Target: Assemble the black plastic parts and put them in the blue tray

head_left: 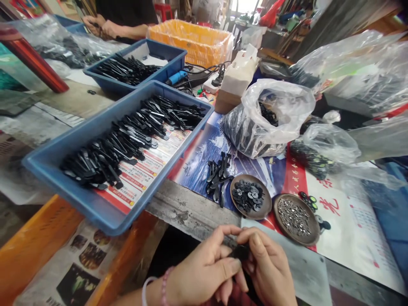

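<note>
My left hand (204, 270) and my right hand (269, 265) meet at the table's front edge. Pinched between their fingers is a small black part (241, 252), mostly covered, so its exact shape is hidden. Just beyond them sits a round brown dish (267, 209) of small black discs with holes. To its right, a second brown dish (276, 217) holds many small silver rivet-like pins. A loose pile of black lever-like pieces (218, 176) lies left of the dishes. A grey plate (306, 272) lies beside my right hand.
A long blue tray (172, 168) of black lever-like pieces stands left, with another blue tray (111, 87) behind. An open plastic bag (255, 136) of black parts stands ahead. Across the table are a co-worker's hands (108, 27) and a yellow crate (191, 38).
</note>
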A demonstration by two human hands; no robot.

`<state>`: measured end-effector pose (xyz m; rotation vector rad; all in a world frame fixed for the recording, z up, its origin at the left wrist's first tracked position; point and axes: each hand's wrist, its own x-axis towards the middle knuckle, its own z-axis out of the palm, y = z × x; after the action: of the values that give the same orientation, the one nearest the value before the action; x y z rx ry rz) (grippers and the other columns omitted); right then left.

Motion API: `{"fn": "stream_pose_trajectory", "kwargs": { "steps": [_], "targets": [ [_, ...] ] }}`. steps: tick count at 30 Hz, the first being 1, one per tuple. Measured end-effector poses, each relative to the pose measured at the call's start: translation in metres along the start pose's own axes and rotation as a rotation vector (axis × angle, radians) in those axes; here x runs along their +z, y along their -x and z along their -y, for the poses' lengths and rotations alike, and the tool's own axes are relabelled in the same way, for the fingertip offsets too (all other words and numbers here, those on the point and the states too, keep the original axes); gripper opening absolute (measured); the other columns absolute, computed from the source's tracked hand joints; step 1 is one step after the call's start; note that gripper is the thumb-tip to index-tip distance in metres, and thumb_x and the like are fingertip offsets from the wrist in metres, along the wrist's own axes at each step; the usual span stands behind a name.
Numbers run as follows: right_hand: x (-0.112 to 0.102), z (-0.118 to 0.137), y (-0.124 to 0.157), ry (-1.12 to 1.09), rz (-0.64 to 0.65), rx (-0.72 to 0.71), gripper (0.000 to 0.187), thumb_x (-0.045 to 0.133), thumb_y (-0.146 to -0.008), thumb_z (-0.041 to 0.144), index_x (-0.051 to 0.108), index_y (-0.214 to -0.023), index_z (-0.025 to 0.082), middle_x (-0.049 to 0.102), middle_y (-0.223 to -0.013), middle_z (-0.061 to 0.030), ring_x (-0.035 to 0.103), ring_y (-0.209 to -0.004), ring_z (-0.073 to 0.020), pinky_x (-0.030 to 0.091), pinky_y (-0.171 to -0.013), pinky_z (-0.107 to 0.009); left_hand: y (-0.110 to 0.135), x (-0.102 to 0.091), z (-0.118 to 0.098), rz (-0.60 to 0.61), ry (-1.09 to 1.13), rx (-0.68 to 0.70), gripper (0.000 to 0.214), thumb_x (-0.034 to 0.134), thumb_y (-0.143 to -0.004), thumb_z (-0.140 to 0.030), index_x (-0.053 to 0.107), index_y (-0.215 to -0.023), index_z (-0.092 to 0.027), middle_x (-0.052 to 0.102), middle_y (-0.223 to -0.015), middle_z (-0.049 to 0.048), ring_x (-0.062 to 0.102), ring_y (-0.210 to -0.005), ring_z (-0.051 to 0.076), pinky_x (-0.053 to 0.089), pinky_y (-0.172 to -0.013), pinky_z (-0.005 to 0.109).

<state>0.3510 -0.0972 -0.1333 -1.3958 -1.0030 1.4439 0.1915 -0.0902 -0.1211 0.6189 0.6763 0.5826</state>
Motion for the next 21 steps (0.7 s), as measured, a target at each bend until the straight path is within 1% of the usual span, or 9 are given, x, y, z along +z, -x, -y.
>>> {"fn": "stream_pose_trajectory", "kwargs": {
  "steps": [3, 6, 10, 14, 16, 21],
  "targets": [
    [0.006, -0.01, 0.006, -0.079, -0.036, 0.031, 0.042, 0.057, -0.094, 0.057, 0.06, -0.079, 0.018, 0.039, -0.044, 0.0075, 0.036, -0.03, -0.0065, 0.025, -0.03, -0.015, 0.0, 0.003, 0.004, -0.04, 0.011, 0.008, 0.049, 0.062, -0.094, -0.041, 0.043, -0.133, -0.02, 0.063, -0.073, -0.0014, 0.043, -0.037, 0.001, 0.032, -0.038, 0.011],
    [0.013, -0.016, 0.014, -0.179, -0.061, 0.065, 0.038, 0.055, -0.096, 0.057, 0.054, -0.082, 0.021, 0.035, -0.042, 0.0105, 0.031, -0.024, -0.0066, 0.023, -0.026, -0.015, -0.001, 0.009, 0.006, -0.07, 0.017, 0.014, 0.048, 0.063, -0.093, -0.039, 0.042, -0.131, -0.02, 0.06, -0.072, -0.0039, 0.039, -0.038, 0.001, 0.03, -0.037, 0.01],
    [0.009, -0.017, 0.015, -0.215, -0.044, 0.088, 0.04, 0.055, -0.095, 0.059, 0.052, -0.082, 0.021, 0.032, -0.042, 0.0114, 0.03, -0.025, -0.0063, 0.023, -0.027, -0.015, -0.005, 0.009, 0.004, -0.022, -0.028, -0.001, 0.049, 0.063, -0.093, -0.038, 0.042, -0.133, -0.02, 0.061, -0.073, -0.0033, 0.042, -0.038, 0.001, 0.034, -0.037, 0.01],
    [0.0, -0.013, 0.011, -0.129, -0.008, 0.068, 0.041, 0.059, -0.093, 0.058, 0.059, -0.085, 0.017, 0.04, -0.047, 0.0082, 0.035, -0.031, -0.0061, 0.024, -0.031, -0.015, -0.007, 0.005, 0.003, 0.004, -0.012, -0.007, 0.048, 0.061, -0.095, -0.043, 0.042, -0.132, -0.019, 0.063, -0.069, -0.0026, 0.043, -0.034, 0.002, 0.033, -0.034, 0.01],
    [-0.001, -0.009, 0.01, -0.1, 0.027, 0.049, 0.042, 0.057, -0.095, 0.057, 0.06, -0.086, 0.016, 0.043, -0.048, 0.0069, 0.037, -0.034, -0.0064, 0.024, -0.033, -0.015, -0.007, 0.006, 0.004, 0.012, 0.017, 0.001, 0.05, 0.059, -0.095, -0.047, 0.042, -0.132, -0.018, 0.063, -0.066, -0.0027, 0.042, -0.032, 0.002, 0.032, -0.032, 0.01],
    [-0.001, 0.009, 0.008, 0.064, 0.11, 0.005, 0.05, 0.051, -0.096, 0.061, 0.062, -0.08, 0.015, 0.044, -0.049, 0.0046, 0.042, -0.04, -0.0083, 0.031, -0.04, -0.017, -0.003, 0.012, 0.006, -0.041, 0.0, -0.009, 0.05, 0.06, -0.094, -0.052, 0.045, -0.128, -0.018, 0.062, -0.067, -0.0044, 0.037, -0.03, 0.0, 0.028, -0.03, 0.009]
  ]
}}
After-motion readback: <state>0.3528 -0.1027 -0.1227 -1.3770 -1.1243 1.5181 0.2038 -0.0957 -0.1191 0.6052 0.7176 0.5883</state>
